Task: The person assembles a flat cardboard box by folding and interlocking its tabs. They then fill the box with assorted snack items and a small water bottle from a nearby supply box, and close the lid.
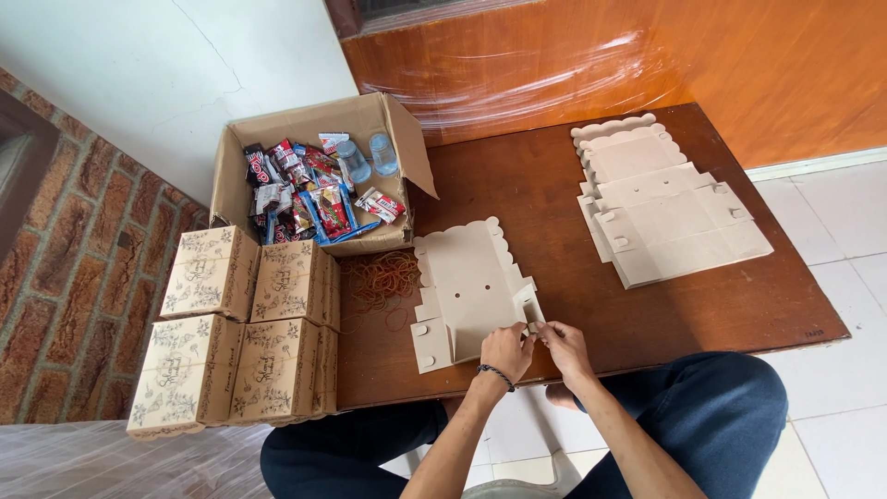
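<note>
Cardboard box sheet (469, 286), flat and not yet folded up, lies on the brown table (647, 305) near the middle of the frame, close to the bottom edge of the table. Both hands meet at its lower right corner. The left hand (506, 352), with a dark band on the wrist, pinches a small flap there with its fingers closed on it. The right hand (564, 346) is just beside it and pinches the same corner, fingertips touching the sheet. A pile of rubber bands (383, 280) sits to the left of the sheet, touching nothing else. In the upper left stands an open carton (319, 125) full of wrapped snacks (309, 199) and small water cups. Below it, at the left of the frame, four finished boxes with flower prints (240, 328) stand in two rows, close together. At the upper right of the table lies a stack of flat sheets (661, 203), well apart from the hands.
</note>
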